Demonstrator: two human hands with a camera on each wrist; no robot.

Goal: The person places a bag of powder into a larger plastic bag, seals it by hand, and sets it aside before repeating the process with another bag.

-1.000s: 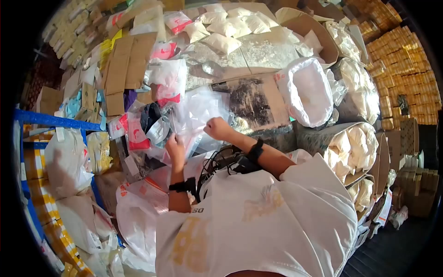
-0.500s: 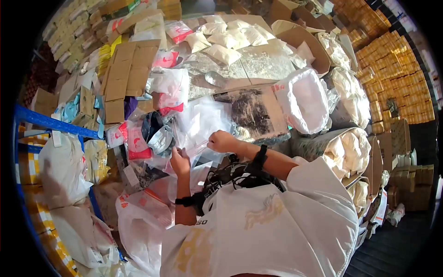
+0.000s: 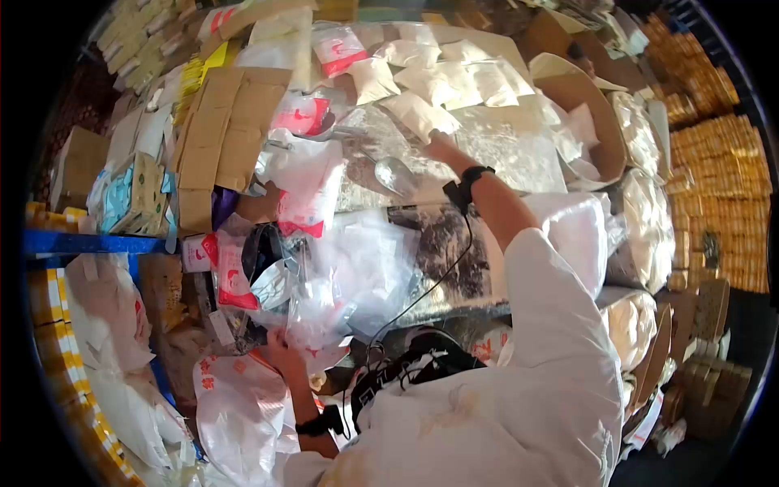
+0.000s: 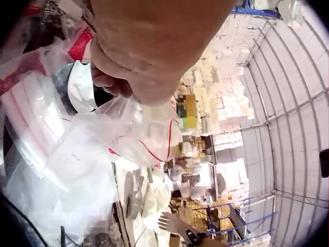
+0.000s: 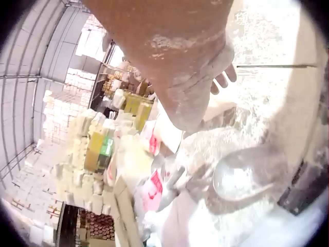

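Note:
My left hand [image 3: 281,351] is low at the near side of the table. In the left wrist view its curled fingers pinch a clear zip bag [image 4: 139,131] with a red line along its mouth. Just beyond lies a loose pile of flat clear bags [image 3: 369,256]. My right hand [image 3: 440,148] stretches across the table to the near edge of a bag of pale powder [image 3: 418,116]. Its fingers are spread in the left wrist view, and part of that bag is hidden behind the hand. A metal scoop [image 3: 394,174] lies on the dusty tabletop [image 3: 495,150], left of the right forearm.
More powder-filled bags [image 3: 454,81] lie at the back. A white-lined sack [image 3: 572,223] stands right, behind the right sleeve. Pink-and-white packets [image 3: 235,272] and a cardboard box [image 3: 231,130] are at the left. A black cable [image 3: 438,280] runs from the right wrist.
My right hand has left the clear bags near the left hand and moved far forward to the powder-filled bags. My left hand has shifted down and left.

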